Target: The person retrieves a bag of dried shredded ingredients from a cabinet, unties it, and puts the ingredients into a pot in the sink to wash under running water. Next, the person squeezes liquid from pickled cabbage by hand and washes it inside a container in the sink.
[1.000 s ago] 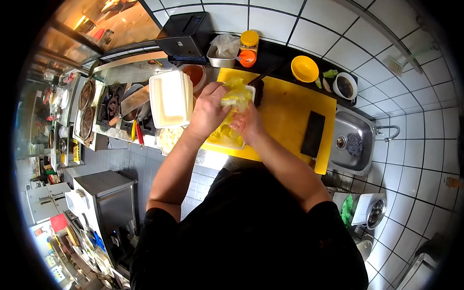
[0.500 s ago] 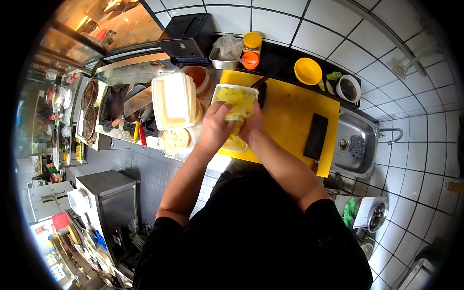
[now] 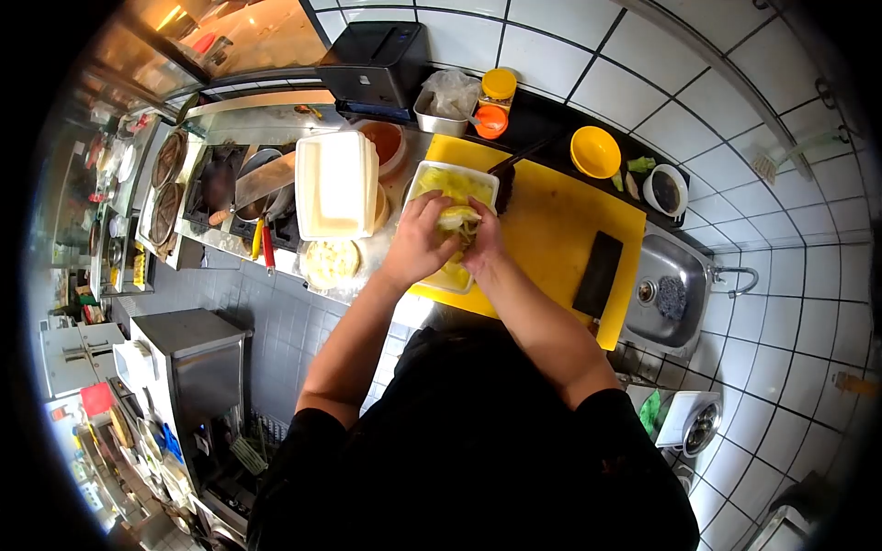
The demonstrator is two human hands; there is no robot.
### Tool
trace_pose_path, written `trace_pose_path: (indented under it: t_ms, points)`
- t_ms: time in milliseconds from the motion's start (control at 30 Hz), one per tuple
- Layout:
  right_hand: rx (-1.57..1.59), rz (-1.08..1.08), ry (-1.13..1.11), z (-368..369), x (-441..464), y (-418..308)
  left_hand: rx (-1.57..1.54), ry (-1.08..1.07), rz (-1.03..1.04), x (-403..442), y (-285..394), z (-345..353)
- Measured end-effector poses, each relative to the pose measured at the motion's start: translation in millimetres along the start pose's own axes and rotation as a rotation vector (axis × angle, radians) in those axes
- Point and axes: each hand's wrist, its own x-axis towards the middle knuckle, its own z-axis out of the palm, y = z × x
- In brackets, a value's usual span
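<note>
My left hand (image 3: 423, 245) and my right hand (image 3: 486, 241) grip a bunch of pale yellow, leafy vegetable (image 3: 458, 219) between them, fingers curled around it. The exact kind of vegetable is unclear. They are over a white rectangular tub (image 3: 428, 167), in which more yellow vegetable (image 3: 439, 182) lies at the far end. The tub rests on the left part of a yellow cutting board (image 3: 542, 225). On the board's right side lies a dark-bladed cleaver (image 3: 599, 273).
Stacked white tubs (image 3: 333, 188) and a bowl of pale pieces (image 3: 332, 264) are left of the board. A steel sink (image 3: 684, 266) lies right. Behind stand a yellow bowl (image 3: 595, 151), an orange-lidded jar (image 3: 491, 121) and a black machine (image 3: 377, 69). Burners (image 3: 216, 179) are far left.
My hands have turned the vegetable bunch and raised it somewhat, so its layered, folded side now shows between my fingers. The camera view has shifted slightly.
</note>
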Motion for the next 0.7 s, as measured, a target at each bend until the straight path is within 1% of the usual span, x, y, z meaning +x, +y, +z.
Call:
trace_pose_path:
  t_ms: [133,200,233,333,367,467,500,567,600,667,700]
  points:
    - [-0.032,-0.062,0.037,13.2,-7.2,-2.3,-0.113,0.144,-0.064,-18.3,-5.8,13.9]
    - [-0.073,-0.142,0.121,8.9,-2.9,1.6,-0.543,0.243,-0.287,-33.3,-15.8,41.6]
    - [-0.094,-0.180,0.163,9.0,-1.6,4.2,-0.759,0.291,-0.399,-31.4,-8.7,46.8]
    - [-0.230,-0.336,0.276,8.9,0.9,18.1,-1.376,0.439,-0.619,-20.3,7.2,49.9]
    - [-0.329,-0.400,0.332,4.9,4.0,22.2,-1.451,0.536,-0.681,-13.0,11.0,52.5]
    - [-0.792,-0.612,0.402,0.6,3.2,34.4,-1.396,0.571,-0.817,1.0,7.1,58.2]
    - [-0.806,-0.595,0.397,-0.7,3.2,35.5,-1.308,0.614,-0.864,4.5,-1.0,67.8]
    - [-0.832,-0.559,0.386,1.9,1.2,36.8,-1.211,0.568,-0.867,5.0,-6.6,70.9]
    - [-0.655,-0.508,0.356,2.9,-0.7,36.6,-1.162,0.549,-0.867,5.2,-10.0,71.5]
    - [-0.305,-0.394,0.293,37.6,-18.0,30.6,-1.140,0.530,-0.848,6.6,-0.4,62.0]
    - [-0.295,-0.373,0.238,18.5,-6.5,26.8,-1.154,0.531,-0.827,6.9,-0.7,62.4]
